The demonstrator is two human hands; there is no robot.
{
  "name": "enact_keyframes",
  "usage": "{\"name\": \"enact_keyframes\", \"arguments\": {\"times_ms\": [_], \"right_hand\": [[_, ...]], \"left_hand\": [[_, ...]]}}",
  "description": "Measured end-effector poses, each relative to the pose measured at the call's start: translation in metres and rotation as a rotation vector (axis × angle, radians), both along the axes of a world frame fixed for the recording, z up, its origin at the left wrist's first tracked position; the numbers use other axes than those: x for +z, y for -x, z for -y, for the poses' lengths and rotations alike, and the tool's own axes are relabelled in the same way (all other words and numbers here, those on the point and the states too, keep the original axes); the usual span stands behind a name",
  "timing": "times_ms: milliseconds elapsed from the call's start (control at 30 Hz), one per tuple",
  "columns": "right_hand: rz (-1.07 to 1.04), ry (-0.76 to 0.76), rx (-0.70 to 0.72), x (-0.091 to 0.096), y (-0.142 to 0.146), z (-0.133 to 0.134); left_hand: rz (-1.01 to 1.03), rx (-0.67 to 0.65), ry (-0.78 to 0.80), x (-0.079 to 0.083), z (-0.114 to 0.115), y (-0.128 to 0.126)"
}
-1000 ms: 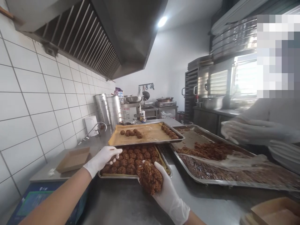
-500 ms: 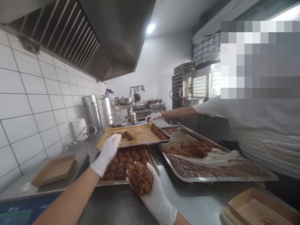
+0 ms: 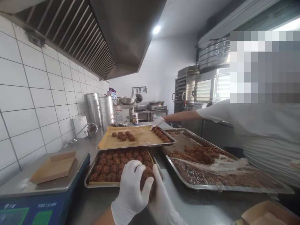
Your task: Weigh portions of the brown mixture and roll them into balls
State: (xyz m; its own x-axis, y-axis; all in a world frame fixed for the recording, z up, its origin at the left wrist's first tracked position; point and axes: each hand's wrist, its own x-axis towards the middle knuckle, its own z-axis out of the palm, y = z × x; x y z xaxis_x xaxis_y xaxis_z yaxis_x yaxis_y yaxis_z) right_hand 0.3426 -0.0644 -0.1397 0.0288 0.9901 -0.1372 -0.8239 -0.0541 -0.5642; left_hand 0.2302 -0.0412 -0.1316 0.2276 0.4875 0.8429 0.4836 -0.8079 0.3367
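Both my hands wear white gloves and meet low in the middle of the view. My left hand (image 3: 131,193) is cupped over a brown lump of mixture (image 3: 145,184), fingers wrapped round it. My right hand (image 3: 161,203) holds the same lump from beneath. Just beyond them lies a steel tray (image 3: 90,175) packed with several brown balls. Behind it a second tray (image 3: 140,139) lined with brown paper carries a few balls at its left and right ends.
A co-worker in a white shirt stands at the right; their gloved hand (image 3: 156,122) reaches to the far tray. A large tray (image 3: 194,186) of brown mixture under plastic film lies right. A scale (image 3: 42,200) with a cardboard tray (image 3: 52,162) sits left.
My left hand left the trays and came back onto the lump in my right hand. The co-worker's arm stretched out to the far tray. The view swung a little.
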Motion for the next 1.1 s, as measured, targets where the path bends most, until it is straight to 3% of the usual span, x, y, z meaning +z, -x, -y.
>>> {"name": "enact_keyframes", "arguments": {"times_ms": [100,200,367,500,633,767,833,933,1100], "right_hand": [[-0.003,0.033,-0.062,-0.015,0.0,-0.004],[0.009,0.053,-0.023,-0.02,0.003,-0.004],[-0.011,-0.002,0.07,-0.005,0.007,0.002],[-0.111,-0.017,0.19,0.002,0.005,0.008],[-0.125,0.025,0.208,-0.002,0.004,0.007],[-0.091,-0.042,0.008,-0.007,0.004,0.002],[-0.041,-0.095,-0.04,-0.009,0.006,0.002],[0.012,-0.134,-0.008,-0.012,0.009,0.005],[-0.063,-0.098,0.065,-0.013,0.01,0.009]], "left_hand": [[-0.073,-0.007,0.004,-0.005,0.002,0.004],[-0.072,0.007,-0.059,-0.006,0.001,0.003],[-0.031,0.114,-0.29,0.003,0.002,-0.002],[0.025,0.014,-0.354,0.013,0.006,0.005],[0.035,0.017,-0.205,0.015,0.006,0.012],[0.044,0.084,0.151,0.011,0.005,0.01],[0.034,0.1,0.245,0.009,0.006,0.009],[0.082,0.121,0.236,0.004,0.007,0.009],[0.242,0.062,0.075,-0.002,0.002,0.008]]}}
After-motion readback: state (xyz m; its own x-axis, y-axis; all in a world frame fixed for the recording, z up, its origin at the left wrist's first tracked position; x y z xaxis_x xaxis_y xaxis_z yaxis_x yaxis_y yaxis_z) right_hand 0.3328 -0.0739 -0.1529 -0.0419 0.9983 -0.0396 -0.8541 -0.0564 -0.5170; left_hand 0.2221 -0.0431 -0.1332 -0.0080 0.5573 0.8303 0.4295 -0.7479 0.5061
